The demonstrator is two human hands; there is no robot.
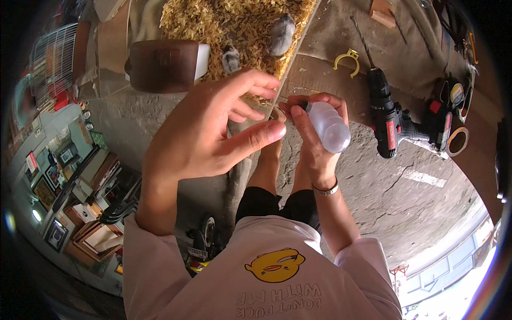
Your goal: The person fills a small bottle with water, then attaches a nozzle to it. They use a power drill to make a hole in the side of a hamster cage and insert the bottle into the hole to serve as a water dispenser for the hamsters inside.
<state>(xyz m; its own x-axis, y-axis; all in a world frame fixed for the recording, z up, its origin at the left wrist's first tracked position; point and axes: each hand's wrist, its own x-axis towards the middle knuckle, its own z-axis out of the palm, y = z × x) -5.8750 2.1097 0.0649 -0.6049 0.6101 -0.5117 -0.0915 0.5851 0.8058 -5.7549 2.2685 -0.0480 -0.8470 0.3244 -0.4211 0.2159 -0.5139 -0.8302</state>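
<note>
My right hand (314,133) is closed around a small translucent plastic bottle (329,128) with a rounded end. Its dark cap (302,105) points left, toward my other hand. My left hand (213,130) hovers beside it with fingers spread and thumb out, holding nothing. Just beyond my hands lies a bed of wood shavings (208,21) behind a clear panel edge (295,56). On the shavings are two small furry rodents that look like hamsters: a grey one (282,36) and a smaller black-and-white one (231,58).
A brown box-like container (162,66) sits left of the shavings. On the right lie a cordless drill (385,114), a yellow clamp ring (349,62) and a tape roll (457,141). A white wire cage (53,58) stands far left, above cluttered shelves.
</note>
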